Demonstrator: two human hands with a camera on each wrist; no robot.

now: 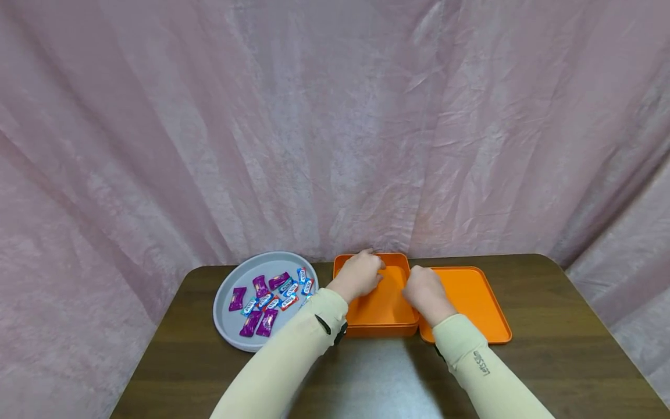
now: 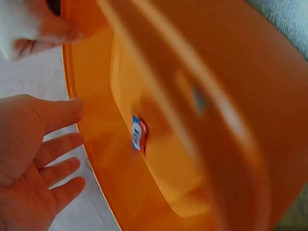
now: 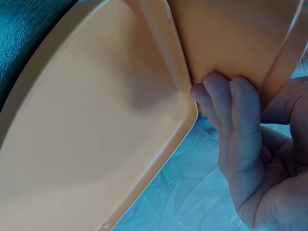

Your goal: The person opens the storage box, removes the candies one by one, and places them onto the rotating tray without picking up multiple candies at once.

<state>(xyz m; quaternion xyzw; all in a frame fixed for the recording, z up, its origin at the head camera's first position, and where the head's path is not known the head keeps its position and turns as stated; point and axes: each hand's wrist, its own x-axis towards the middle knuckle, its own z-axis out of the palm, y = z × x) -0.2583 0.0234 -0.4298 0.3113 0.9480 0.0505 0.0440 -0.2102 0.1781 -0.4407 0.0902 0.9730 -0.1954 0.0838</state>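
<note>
An orange box (image 1: 387, 305) sits at the middle of the table. My left hand (image 1: 360, 272) is over its left part; in the left wrist view its fingers are spread and hold nothing, close to the box's rim. One small candy (image 2: 138, 135) in a red, white and blue wrapper lies inside the box; my left hand hides it in the head view. My right hand (image 1: 425, 290) pinches the box's right wall, its fingers (image 3: 245, 106) against the outside. Beside the box, and partly under my right wrist, lies a shallow orange lid (image 1: 473, 299).
To the left, a round grey tray (image 1: 222, 317) holds several purple-wrapped candies (image 1: 267, 323) and several small blue and red ones (image 1: 289, 301). My left sleeve passes over its right edge. A pink curtain (image 1: 335, 128) hangs behind the brown wooden table (image 1: 555, 326).
</note>
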